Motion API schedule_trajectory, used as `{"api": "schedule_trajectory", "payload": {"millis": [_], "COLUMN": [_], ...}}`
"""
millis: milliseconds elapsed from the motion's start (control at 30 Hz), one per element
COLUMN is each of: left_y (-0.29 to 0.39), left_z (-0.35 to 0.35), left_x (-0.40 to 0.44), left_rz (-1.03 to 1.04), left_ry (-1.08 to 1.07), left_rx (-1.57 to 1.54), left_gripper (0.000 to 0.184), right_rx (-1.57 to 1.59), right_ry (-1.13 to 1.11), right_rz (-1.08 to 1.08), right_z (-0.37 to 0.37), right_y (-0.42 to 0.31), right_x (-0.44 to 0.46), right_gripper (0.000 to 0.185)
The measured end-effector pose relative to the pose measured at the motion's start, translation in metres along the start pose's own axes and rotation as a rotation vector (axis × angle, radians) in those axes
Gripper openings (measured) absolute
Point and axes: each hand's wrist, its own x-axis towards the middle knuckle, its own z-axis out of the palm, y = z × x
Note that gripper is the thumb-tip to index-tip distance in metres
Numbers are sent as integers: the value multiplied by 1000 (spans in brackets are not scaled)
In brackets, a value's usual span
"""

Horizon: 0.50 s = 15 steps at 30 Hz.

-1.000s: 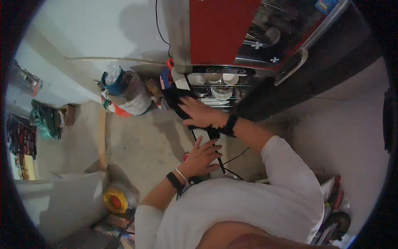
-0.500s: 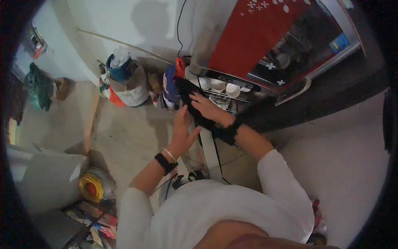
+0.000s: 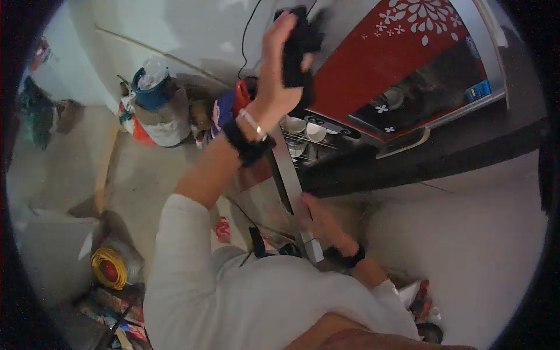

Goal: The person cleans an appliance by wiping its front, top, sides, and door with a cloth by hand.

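L hand point(image 3: 275, 93) clamped on blk item point(image 3: 296, 49), which sits betw. fingers point(image 3: 275, 46), beyond palm; R hand point(image 3: 331, 223) blurred nr pale bar point(image 3: 289, 175), can't tell grip.

The bucket point(image 3: 150, 97) stands left of the cabinet point(image 3: 373, 73).

The black cloth-like item point(image 3: 296, 55), bunched, elongated and blurred in outline, is held raised in the left hand point(image 3: 275, 87). The long pale strip point(image 3: 287, 169), narrow and straight, slopes beneath it, its lower part beside the right hand point(image 3: 329, 224).
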Motion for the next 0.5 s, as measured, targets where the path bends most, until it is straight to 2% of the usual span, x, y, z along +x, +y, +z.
{"api": "schedule_trajectory", "payload": {"millis": [67, 100, 167, 200, 233, 300, 367, 433, 467, 500], "left_y": [-25, -39, -76, -88, -110, -124, -132, -133, -132, -127], "left_z": [18, 21, 19, 9, 5, -7, -17, -24, -27, -33], "left_x": [-3, -18, -57, -73, -113, -141, -146, -133, -122, -107], "left_rz": [70, 70, 53, -231, -247, -285, -322, -537, -531, -793], "left_ry": [-218, -210, -436, -484, -291, -317, -345, -433, -433, -560], "left_rx": [110, 105, 510, 128, 64, 51, 38, -170, -169, -77], "left_gripper": [59, 59, 73, 72, 68, 64, 60, 53, 53, 53], "right_rx": [-334, -343, -177, -182, -228, -268, -281, -253, -222, -221], "right_ry": [9, 10, -59, -53, -5, 41, 17, 25, 38, 41], "right_rz": [-64, -62, 211, 213, 175, 151, 248, 274, 285, 283], "right_z": [17, 20, 22, 24, 31, 36, 36, 32, 29, 28], "right_y": [2, -2, -13, -11, -8, -6, -8, -5, -1, 3], "right_x": [-23, -28, -34, -36, -37, -39, -38, -39, -38, -39], "right_gripper": [58, 58, 65, 65, 67, 69, 71, 70, 69, 69]}}
